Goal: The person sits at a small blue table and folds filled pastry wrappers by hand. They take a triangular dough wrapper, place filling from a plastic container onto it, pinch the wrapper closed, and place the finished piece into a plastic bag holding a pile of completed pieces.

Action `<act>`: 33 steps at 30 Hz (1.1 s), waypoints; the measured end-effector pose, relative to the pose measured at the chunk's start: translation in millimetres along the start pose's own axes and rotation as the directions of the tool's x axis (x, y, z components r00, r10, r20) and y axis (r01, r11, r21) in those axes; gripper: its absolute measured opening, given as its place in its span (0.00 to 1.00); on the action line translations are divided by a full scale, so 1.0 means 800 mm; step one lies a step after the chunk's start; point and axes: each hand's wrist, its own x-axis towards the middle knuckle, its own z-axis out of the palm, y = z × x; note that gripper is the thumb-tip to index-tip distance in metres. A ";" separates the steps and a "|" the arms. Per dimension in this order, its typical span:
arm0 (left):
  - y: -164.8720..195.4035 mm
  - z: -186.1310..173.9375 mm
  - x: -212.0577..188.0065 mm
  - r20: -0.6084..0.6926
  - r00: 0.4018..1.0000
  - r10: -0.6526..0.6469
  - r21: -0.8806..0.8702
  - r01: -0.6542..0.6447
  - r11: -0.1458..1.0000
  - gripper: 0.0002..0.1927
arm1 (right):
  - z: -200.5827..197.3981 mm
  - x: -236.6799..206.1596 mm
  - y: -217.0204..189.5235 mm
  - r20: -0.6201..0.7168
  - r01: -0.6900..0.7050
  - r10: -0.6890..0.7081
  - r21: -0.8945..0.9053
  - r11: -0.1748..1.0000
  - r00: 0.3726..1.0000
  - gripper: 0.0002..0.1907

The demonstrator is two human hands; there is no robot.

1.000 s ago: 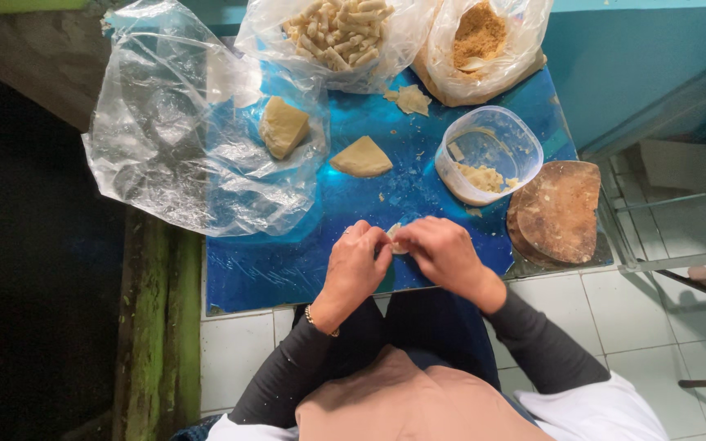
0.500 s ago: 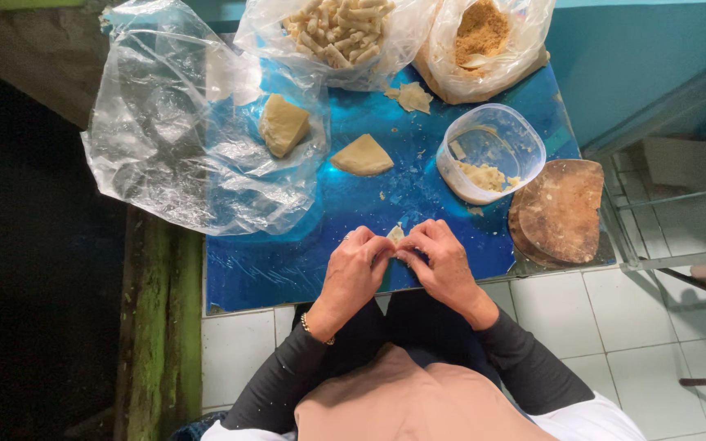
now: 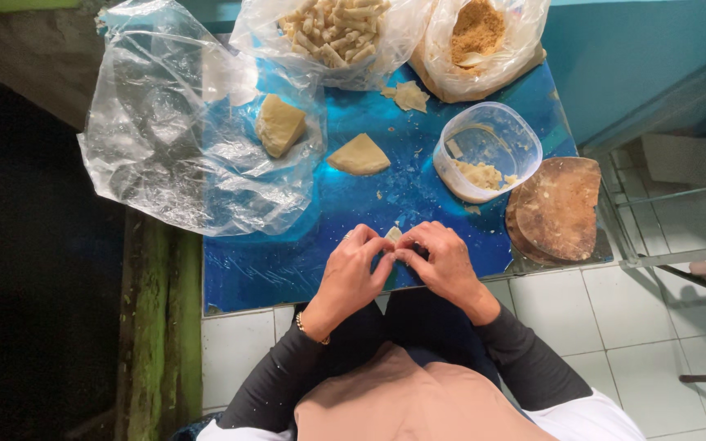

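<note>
My left hand (image 3: 351, 273) and my right hand (image 3: 441, 263) meet over the near edge of a shiny blue table (image 3: 288, 261). Together their fingertips pinch a small pale piece of dough (image 3: 393, 235). A bracelet circles my left wrist. Beyond the hands lies a wedge of pale dough (image 3: 359, 155). A second dough lump (image 3: 279, 124) rests on a crumpled clear plastic bag (image 3: 181, 147). A clear plastic tub (image 3: 486, 151) with some pale filling stands to the right of the wedge.
At the back sit a bag of rolled pale sticks (image 3: 332, 33) and a bag of brown crumbs (image 3: 477, 37). A thin dough scrap (image 3: 408, 95) lies between them. A round wooden board (image 3: 556, 208) lies right; white floor tiles (image 3: 663, 327) and a dark gap left.
The hands stayed at the table's near edge and shifted their fingers around the small dough piece, which now shows between the fingertips.
</note>
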 end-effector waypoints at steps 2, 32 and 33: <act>-0.003 0.003 0.004 0.012 1.000 -0.025 0.006 0.025 1.000 0.04 | -0.004 0.004 -0.001 0.034 -0.031 0.032 -0.025 0.999 0.999 0.06; -0.011 0.002 0.009 0.028 0.999 0.038 0.046 -0.040 0.998 0.03 | 0.000 -0.003 -0.013 -0.103 0.181 -0.213 -0.258 0.949 0.972 0.06; -0.009 0.000 0.004 -0.003 0.998 0.063 -0.007 -0.063 0.998 0.05 | 0.001 -0.002 -0.011 -0.098 0.155 -0.179 -0.217 0.964 0.979 0.05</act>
